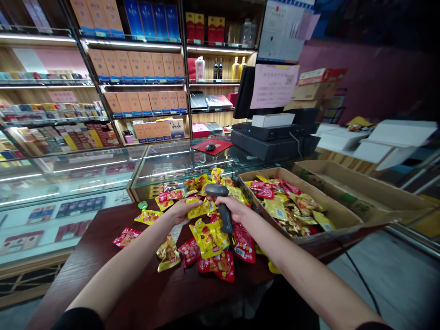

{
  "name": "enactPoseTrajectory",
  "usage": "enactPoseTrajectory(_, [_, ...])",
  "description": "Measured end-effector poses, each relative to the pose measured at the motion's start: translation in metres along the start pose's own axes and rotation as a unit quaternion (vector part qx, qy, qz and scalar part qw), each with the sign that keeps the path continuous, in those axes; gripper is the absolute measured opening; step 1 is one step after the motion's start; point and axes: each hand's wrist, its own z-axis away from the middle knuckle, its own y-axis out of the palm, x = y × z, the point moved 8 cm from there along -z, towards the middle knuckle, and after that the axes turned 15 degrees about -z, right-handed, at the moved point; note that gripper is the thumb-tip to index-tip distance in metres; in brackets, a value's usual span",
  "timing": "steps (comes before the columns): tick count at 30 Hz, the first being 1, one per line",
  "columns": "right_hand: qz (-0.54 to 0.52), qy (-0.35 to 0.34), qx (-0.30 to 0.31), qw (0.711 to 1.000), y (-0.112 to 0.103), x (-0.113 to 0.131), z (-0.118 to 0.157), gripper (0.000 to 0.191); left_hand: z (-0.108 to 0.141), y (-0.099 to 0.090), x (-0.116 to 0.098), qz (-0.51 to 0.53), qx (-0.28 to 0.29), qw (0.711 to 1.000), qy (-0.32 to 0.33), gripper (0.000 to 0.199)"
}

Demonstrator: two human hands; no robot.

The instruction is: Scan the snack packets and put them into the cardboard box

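Observation:
My right hand (235, 209) is wrapped round the handle of a dark barcode scanner (224, 215), held upright over a heap of snack packets. A yellow snack packet (203, 208) is pinched in my left hand (184, 211), just left of the scanner's head. The far fingers of that hand are partly hidden. Below the scanner lie another yellow packet (206, 240) and a red packet (218, 266). A gold packet (168, 253) rests near my left forearm. More red and yellow packets are scattered behind both hands on the dark wooden tabletop (103, 275).
To the right stands a cardboard box (330, 206) holding many packets, with a second cardboard box (371, 192) beside it. A glass display counter (172, 160) borders the table's far side. On it are a mouse (210, 147) and a monitor (245, 94). A cable (359, 275) hangs at right.

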Motion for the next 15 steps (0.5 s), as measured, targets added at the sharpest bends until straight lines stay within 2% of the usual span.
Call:
enactPoseTrajectory(3, [-0.035,0.026,0.045,0.998,0.007,-0.004,0.003,0.017,0.001,-0.001,-0.003,-0.024,-0.01,1.0,-0.016,0.03])
enactPoseTrajectory(6, [-0.072,0.029,0.049,0.996,0.011,-0.008,0.006,0.023,-0.007,-0.012,-0.003,-0.008,-0.064,0.998,-0.024,0.024])
enactPoseTrajectory(8, [-0.1,0.022,0.042,0.994,0.012,-0.01,0.008,0.025,-0.013,-0.016,-0.003,0.023,-0.076,0.997,-0.017,0.021])
enactPoseTrajectory(12, [-0.124,0.014,0.026,0.992,0.014,-0.013,0.016,0.023,-0.02,-0.011,-0.003,0.063,-0.039,0.997,-0.017,0.022])
enactPoseTrajectory(15, [-0.106,-0.024,0.027,0.994,0.017,-0.007,0.023,0.021,-0.017,-0.005,-0.002,0.06,-0.01,0.998,-0.03,0.024])
